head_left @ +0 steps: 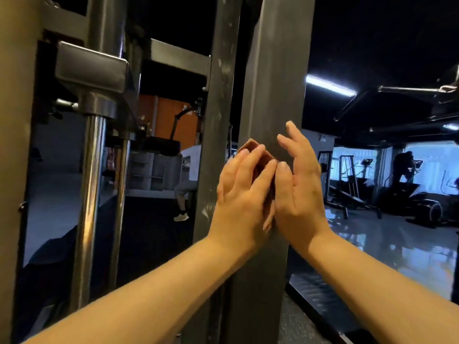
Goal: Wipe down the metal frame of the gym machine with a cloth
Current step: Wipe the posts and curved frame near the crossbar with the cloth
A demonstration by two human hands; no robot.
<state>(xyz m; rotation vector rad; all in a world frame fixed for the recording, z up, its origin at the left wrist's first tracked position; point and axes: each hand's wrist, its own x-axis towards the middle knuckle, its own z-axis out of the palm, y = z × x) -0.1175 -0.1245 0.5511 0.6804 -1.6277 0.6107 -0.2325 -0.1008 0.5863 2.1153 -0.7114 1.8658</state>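
A dark grey upright post of the gym machine frame (275, 70) stands right in front of me. A small reddish-brown cloth (250, 146) lies against the post at chest height, mostly covered by my hands. My left hand (241, 192) presses the cloth to the metal with straight fingers. My right hand (298, 184) is beside it, thumb touching the cloth's right edge, the other fingers spread and lifted off the post.
A second grey upright (218, 95) stands just left of the post. Further left are chrome guide rods (90, 194) under a metal bracket (92, 68). A seated person (188, 170) is behind the frame. Other machines (409, 189) stand on the shiny floor at right.
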